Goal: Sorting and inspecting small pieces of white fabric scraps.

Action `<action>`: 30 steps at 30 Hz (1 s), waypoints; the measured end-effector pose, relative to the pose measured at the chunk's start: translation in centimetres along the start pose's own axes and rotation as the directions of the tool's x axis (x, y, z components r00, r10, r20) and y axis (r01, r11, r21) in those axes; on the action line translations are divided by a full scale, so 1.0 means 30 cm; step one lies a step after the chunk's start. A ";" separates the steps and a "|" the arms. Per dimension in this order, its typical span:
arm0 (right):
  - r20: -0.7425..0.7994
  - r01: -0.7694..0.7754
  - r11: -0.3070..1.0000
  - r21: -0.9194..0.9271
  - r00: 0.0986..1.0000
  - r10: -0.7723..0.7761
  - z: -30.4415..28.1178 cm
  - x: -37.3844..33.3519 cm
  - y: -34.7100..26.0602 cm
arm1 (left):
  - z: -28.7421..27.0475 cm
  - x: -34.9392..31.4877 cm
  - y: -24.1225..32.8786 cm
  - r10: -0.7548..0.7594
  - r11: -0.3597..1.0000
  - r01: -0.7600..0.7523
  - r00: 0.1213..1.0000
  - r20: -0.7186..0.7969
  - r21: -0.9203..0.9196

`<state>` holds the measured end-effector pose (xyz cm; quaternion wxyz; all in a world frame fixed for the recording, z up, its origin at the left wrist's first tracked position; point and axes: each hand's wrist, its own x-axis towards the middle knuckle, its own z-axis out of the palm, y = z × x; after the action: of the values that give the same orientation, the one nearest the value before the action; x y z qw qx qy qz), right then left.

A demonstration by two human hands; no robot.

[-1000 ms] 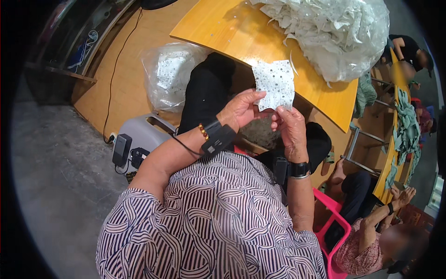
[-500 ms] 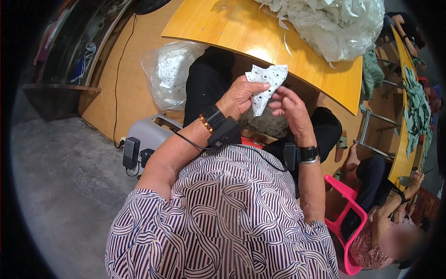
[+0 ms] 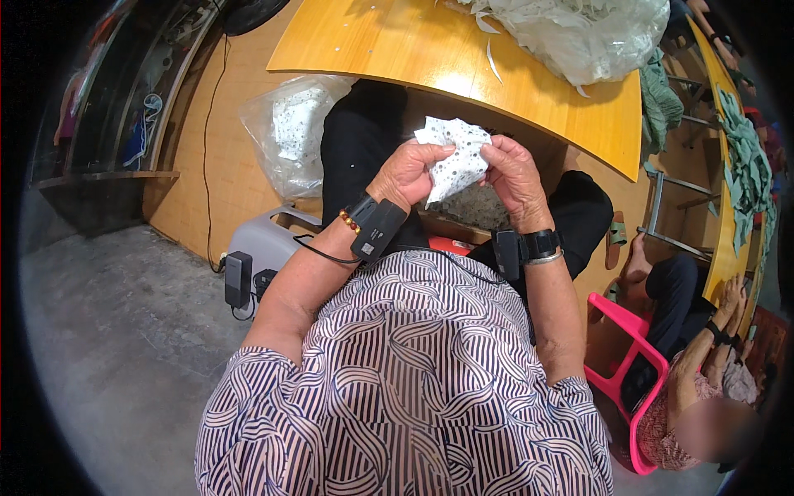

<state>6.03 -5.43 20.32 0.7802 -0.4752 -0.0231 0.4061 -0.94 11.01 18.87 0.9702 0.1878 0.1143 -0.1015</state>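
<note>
A thin white piece with dark round spots (image 3: 453, 161) is held up over my lap, just short of the table edge. Whether it is paper or cloth I cannot tell. My left hand (image 3: 405, 174) grips its left side, thumb lying on top. At its right edge, my right hand (image 3: 517, 175) pinches it between thumb and curled fingers. The piece looks creased, and its lower corner hangs down between the hands. Under it, between my knees, a mass of greyish scraps (image 3: 475, 207) shows, partly hidden by the hands.
A yellow wooden table (image 3: 364, 45) bears a clear plastic bag of whitish scraps (image 3: 571, 37). On the left stand a clear bag of white spotted pieces (image 3: 294, 136) and a grey plastic case (image 3: 260, 236). At right, another person sits on a pink chair (image 3: 608, 384) near green cloth (image 3: 748, 165).
My right hand has closed onto the piece's right edge; before, its fingers were loose beside it. The piece has shifted slightly left and creased. The seated person's hands have moved.
</note>
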 end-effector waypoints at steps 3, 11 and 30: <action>-0.044 0.004 1.000 0.011 0.999 -0.004 -0.020 -0.010 -0.002 | -0.023 -0.003 0.002 -0.045 0.998 0.044 0.999 -0.021 -0.045; -0.153 -0.063 0.997 -0.041 0.987 0.056 -0.081 -0.026 0.022 | -0.022 -0.016 -0.010 -0.040 0.999 0.040 0.998 -0.039 -0.013; -0.013 -0.009 0.997 0.083 1.000 0.010 -0.020 -0.009 -0.018 | 0.023 -0.054 0.020 -0.065 0.968 0.058 0.998 0.021 0.245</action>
<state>6.44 -6.17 20.49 0.7975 -0.4452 0.0013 0.4072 -2.22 11.54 20.12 0.9377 0.3004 0.0928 -0.1475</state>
